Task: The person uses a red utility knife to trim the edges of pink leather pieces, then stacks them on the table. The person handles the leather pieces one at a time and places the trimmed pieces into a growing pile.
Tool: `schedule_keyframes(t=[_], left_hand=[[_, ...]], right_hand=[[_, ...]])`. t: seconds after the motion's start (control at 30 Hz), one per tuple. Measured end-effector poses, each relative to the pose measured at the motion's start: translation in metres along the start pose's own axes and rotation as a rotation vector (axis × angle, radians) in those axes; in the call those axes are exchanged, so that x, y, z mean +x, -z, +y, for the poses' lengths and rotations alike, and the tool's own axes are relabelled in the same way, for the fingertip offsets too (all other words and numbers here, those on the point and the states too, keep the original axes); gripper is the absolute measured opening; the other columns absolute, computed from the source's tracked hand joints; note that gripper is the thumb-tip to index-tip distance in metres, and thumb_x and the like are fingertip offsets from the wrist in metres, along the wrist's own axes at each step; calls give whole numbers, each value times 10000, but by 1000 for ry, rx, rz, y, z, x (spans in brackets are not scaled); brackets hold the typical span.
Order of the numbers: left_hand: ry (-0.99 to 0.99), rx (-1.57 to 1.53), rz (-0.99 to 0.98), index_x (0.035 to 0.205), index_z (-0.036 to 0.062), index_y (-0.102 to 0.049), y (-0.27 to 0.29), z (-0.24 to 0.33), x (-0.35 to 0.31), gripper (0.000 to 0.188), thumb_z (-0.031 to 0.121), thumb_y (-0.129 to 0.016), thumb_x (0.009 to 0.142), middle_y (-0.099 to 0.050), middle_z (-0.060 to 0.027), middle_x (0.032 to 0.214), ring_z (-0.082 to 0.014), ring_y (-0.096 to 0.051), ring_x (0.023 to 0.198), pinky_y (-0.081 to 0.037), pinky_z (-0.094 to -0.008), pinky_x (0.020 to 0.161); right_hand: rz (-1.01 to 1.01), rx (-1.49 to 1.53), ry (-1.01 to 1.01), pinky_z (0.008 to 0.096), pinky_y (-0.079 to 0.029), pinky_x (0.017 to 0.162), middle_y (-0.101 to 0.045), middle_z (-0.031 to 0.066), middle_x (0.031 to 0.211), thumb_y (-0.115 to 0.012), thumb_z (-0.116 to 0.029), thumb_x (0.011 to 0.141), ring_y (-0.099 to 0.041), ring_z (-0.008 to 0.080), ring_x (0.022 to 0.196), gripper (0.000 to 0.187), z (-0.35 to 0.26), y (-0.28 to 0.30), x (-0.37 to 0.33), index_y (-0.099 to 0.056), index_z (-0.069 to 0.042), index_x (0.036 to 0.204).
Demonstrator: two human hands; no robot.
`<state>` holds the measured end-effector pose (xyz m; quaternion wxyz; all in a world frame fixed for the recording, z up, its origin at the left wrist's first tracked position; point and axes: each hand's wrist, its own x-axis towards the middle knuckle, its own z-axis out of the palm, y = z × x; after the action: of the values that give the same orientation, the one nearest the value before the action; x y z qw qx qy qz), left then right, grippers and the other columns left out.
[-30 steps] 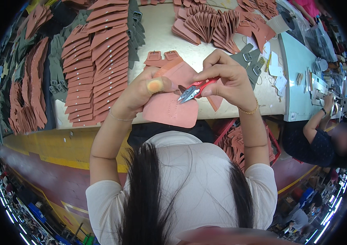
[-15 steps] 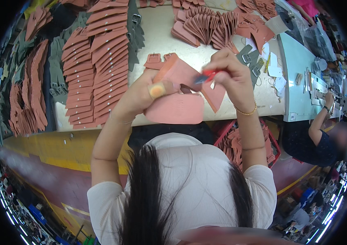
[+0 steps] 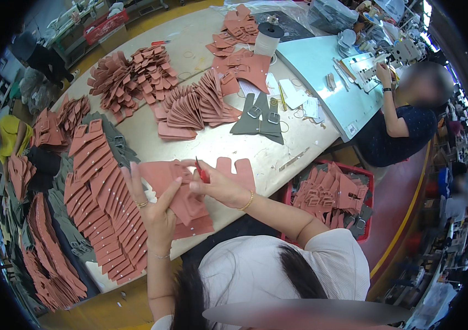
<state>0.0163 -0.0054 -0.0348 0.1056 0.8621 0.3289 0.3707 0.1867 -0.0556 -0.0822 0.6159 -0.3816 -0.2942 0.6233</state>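
My left hand (image 3: 154, 212) is beside a salmon-pink leather-like piece (image 3: 162, 173), its fingers stretched apart and its thumb over the piece. My right hand (image 3: 220, 188) is closed around small red-handled snips (image 3: 203, 175), with their tip pointing up and away from me. The pink pieces overlap under and between my hands; a strap-like cut-out end (image 3: 243, 168) shows right of my right hand. Where the left thumb touches the material is hard to make out.
Long fanned rows of pink pieces (image 3: 105, 206) lie left, beside dark green ones. More pink stacks (image 3: 182, 113), green buckled pieces (image 3: 259, 118) and a thread cone (image 3: 267, 39) lie farther off. A red crate (image 3: 369, 217) stands right; a co-worker (image 3: 402, 121) sits at a machine.
My view has swung, showing more of the far table. My left hand has gone from gripping a pink piece to fingers spread. The snips, still in my right hand, have moved away from the material's edge.
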Motion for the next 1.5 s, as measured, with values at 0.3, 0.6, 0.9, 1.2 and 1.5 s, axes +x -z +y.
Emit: schedule_keyframes(t=[0.3,0.6,0.9,1.2,1.5], left_hand=[[221,-704,47,1273,55,-597,-4,8,-4,512,-72,-492,788,-137,-204,1576,-419,-304,1398,-342,-454,1102],[512,-452,-658,1217,-42,-602,30,-4,16,545,247,-771,787,-702,-137,993,-187,-660,889,-514,-306,822],[878,-1068,-333,1044,-49,-676,9,-7,-7,255,172,-670,916,-672,-10,879,-37,-559,780,-467,-205,662],[855,-1104,-35,1144,-63,-606,0,17,-7,286,114,-650,924,-687,-87,999,-93,-636,888,-517,-227,774],[835,-1081,26,1136,-69,-597,5,24,-11,287,105,-657,916,-698,-116,982,-105,-661,859,-534,-230,740]], right_hand=[[-54,-263,-38,233,-394,584,-538,-69,682,-714,-311,895,-449,35,650,302,-29,18,14,-626,-56,758],[-360,-1002,94,217,-468,565,-613,1,675,-765,-227,844,-531,47,609,240,-59,0,29,-678,-6,818],[10,-834,168,299,-490,712,-677,133,957,-743,-425,813,-652,217,813,600,-60,17,7,-472,-79,1221],[101,-1013,454,369,-488,750,-639,128,924,-766,-266,791,-631,267,824,482,-30,2,-23,-560,-61,1176],[135,-1041,678,272,-535,710,-636,130,934,-773,46,736,-646,188,827,339,-28,-4,-19,-621,45,1040]])
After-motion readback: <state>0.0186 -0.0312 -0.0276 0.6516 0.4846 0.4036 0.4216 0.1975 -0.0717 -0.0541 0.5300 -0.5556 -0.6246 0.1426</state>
